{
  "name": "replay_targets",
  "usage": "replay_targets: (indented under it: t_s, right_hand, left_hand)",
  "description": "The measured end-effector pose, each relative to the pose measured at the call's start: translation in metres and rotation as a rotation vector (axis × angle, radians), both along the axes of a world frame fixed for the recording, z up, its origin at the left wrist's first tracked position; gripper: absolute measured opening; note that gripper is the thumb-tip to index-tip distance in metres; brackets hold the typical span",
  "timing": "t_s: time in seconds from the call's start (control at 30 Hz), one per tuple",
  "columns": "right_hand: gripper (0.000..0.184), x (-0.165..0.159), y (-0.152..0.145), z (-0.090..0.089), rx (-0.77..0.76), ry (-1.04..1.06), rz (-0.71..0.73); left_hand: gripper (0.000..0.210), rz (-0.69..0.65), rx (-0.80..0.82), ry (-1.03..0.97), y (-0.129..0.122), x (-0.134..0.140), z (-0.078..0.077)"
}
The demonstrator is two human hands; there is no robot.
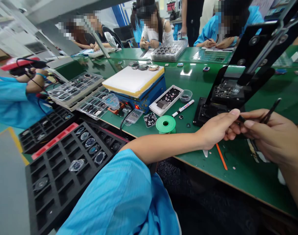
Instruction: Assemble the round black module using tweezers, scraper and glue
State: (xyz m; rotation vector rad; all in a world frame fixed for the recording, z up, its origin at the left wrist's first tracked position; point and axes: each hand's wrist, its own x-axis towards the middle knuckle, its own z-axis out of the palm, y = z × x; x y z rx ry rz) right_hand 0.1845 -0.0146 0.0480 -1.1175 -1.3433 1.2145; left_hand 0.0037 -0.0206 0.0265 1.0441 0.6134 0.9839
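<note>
My left hand (218,129) reaches across the bench with its fingers closed in a pinch. Its fingertips meet those of my right hand (273,132) around a small dark piece (241,119), mostly hidden by the fingers. A thin black pen-like tool (273,109) sticks up out of my right hand, whose fingers are curled round it. Just behind the hands stands a black press fixture (227,93) with a lever. Below them on the green bench (198,166) lies an orange stick (221,156).
A green spool (165,124), a paint marker (183,108), and a white box of small parts (166,99) lie left of the hands. Farther left are a blue heating plate (141,98) and a black foam tray (58,174) holding several watch parts. Co-workers sit across the bench.
</note>
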Motion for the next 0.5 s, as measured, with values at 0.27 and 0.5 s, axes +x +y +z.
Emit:
replay_targets:
  t_s: [0.27,0.5]
  right_hand:
    - [0.023,-0.0017,-0.0012,0.0021,0.007,0.005,-0.007]
    - [0.022,-0.0025,-0.0020,0.0046,0.011,0.026,-0.012]
  left_hand:
    - [0.065,-0.010,0.009,0.009,-0.0018,-0.0009,0.0036]
    - [0.061,-0.029,-0.068,0.035,-0.0030,-0.0005,0.0083]
